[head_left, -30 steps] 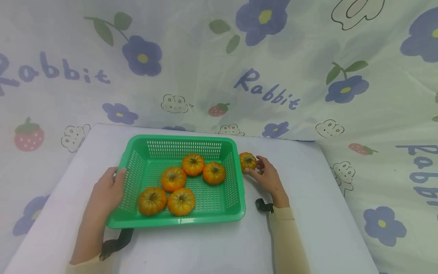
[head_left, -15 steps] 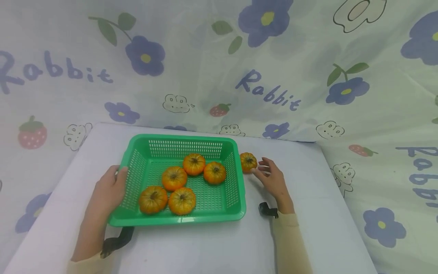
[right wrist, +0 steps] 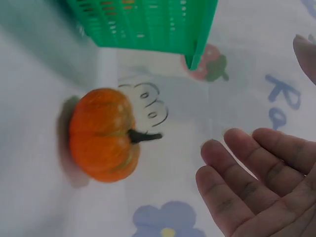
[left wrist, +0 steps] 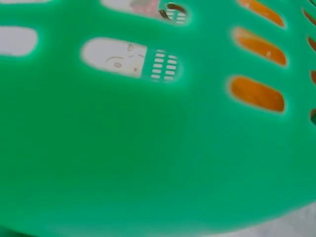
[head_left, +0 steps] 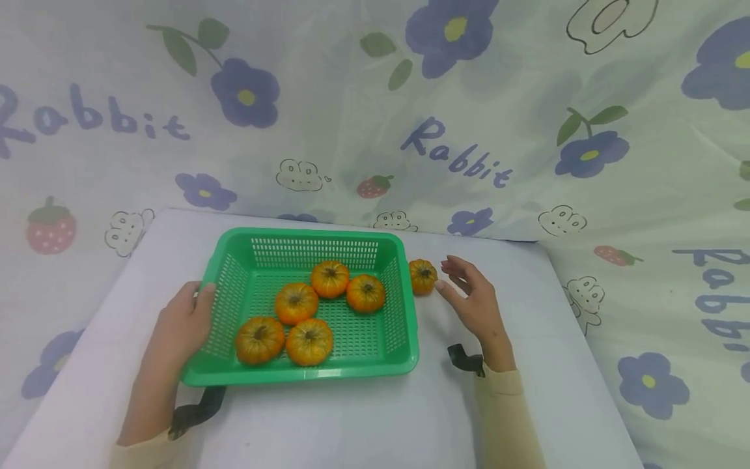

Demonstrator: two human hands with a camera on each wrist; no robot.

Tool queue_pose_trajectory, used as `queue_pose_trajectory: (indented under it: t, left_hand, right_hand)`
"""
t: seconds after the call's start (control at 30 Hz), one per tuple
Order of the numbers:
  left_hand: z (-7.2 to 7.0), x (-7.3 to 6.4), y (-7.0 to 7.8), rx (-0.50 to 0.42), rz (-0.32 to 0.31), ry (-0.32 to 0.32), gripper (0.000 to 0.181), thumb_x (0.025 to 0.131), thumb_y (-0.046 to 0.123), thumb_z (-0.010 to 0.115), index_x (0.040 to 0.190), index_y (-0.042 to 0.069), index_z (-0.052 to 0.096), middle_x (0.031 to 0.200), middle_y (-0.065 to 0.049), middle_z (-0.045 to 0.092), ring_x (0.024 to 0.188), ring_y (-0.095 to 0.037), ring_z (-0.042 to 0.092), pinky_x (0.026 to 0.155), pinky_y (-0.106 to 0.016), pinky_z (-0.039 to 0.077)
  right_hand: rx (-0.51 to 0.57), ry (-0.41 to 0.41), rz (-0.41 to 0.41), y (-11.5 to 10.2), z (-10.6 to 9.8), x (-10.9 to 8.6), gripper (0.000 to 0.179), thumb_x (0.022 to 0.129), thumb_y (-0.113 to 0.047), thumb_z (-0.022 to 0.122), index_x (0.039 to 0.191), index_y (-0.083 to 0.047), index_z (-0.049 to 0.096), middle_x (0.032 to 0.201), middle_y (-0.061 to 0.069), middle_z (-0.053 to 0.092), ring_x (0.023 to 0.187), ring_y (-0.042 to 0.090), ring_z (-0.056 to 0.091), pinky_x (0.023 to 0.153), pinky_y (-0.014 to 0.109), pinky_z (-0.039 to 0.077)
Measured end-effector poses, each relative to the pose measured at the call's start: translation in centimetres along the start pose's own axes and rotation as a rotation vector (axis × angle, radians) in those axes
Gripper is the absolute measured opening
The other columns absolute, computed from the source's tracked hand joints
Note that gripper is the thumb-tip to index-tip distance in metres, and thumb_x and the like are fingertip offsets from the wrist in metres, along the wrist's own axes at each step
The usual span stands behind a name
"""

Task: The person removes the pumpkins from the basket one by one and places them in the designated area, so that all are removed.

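Right hand (head_left: 477, 303) draws back, fingers loosely spread — the lone orange pumpkin (head_left: 423, 277) stands free.
It sits just outside the green plastic basket (head_left: 305, 375), which holds five more pumpkins (head_left: 296, 303) — left hand (head_left: 186, 320) gripping the basket.

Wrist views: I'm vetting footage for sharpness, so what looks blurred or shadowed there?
Left wrist: the green basket fills most of the frame, soft-edged and hazy; right wrist: the pumpkin looks fairly crisp, with a soft shadow on the table.
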State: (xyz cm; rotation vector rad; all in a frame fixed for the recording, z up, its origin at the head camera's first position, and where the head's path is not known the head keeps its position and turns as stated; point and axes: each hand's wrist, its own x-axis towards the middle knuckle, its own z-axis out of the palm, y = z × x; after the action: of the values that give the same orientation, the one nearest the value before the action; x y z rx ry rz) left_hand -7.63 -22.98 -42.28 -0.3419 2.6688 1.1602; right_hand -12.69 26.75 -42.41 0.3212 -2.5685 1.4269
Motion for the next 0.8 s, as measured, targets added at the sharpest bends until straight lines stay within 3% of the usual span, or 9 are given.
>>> queue_pose_trajectory:
  t: [0.23, 0.5, 0.67, 0.8]
  left_hand:
    - [0.1, 0.0, -0.1, 0.016, -0.003, 0.002, 0.077, 0.112, 0.052, 0.016, 0.156, -0.011, 0.027, 0.126, -0.035, 0.056, 0.093, -0.039, 0.062, 0.071, -0.049, 0.053]
    - [0.1, 0.1, 0.2, 0.025, 0.017, 0.009, 0.076, 0.113, 0.051, 0.017, 0.155, -0.011, 0.027, 0.127, -0.036, 0.055, 0.096, -0.043, 0.062, 0.072, -0.052, 0.053]
    - [0.0, 0.3, 0.3, 0.033, 0.022, 0.002, 0.075, 0.113, 0.05, 0.017, 0.155, -0.011, 0.027, 0.125, -0.036, 0.055, 0.094, -0.042, 0.062, 0.071, -0.052, 0.053]
    - [-0.3, 0.4, 0.2, 0.048, 0.035, 0.003, 0.075, 0.112, 0.05, 0.017, 0.155, -0.011, 0.027, 0.129, -0.038, 0.053, 0.099, -0.048, 0.06, 0.075, -0.057, 0.052]
  right_hand:
    - [-0.054, -0.083, -0.052, -2.6, 0.6, -0.1, 0.065, 0.096, -0.025, 0.08, 0.152, -0.011, 0.051, 0.146, 0.006, 0.06, 0.137, 0.025, 0.055, 0.111, 0.045, 0.045]
    - [-0.042, -0.218, -0.155, -4.2, 3.0, 0.3, 0.07, 0.092, -0.023, 0.083, 0.152, -0.007, 0.05, 0.147, 0.008, 0.058, 0.137, 0.024, 0.054, 0.113, 0.053, 0.043]
    - [-0.171, -0.333, -0.17, -4.6, 5.7, 0.7, 0.077, 0.092, -0.044, 0.082, 0.154, -0.013, 0.05, 0.151, 0.002, 0.056, 0.14, 0.024, 0.051, 0.112, 0.052, 0.044]
    - [-0.307, -0.354, -0.18, -4.8, 6.8, 0.9, 0.083, 0.088, -0.052, 0.083, 0.155, -0.019, 0.05, 0.155, 0.001, 0.053, 0.143, 0.026, 0.048, 0.109, 0.057, 0.046]
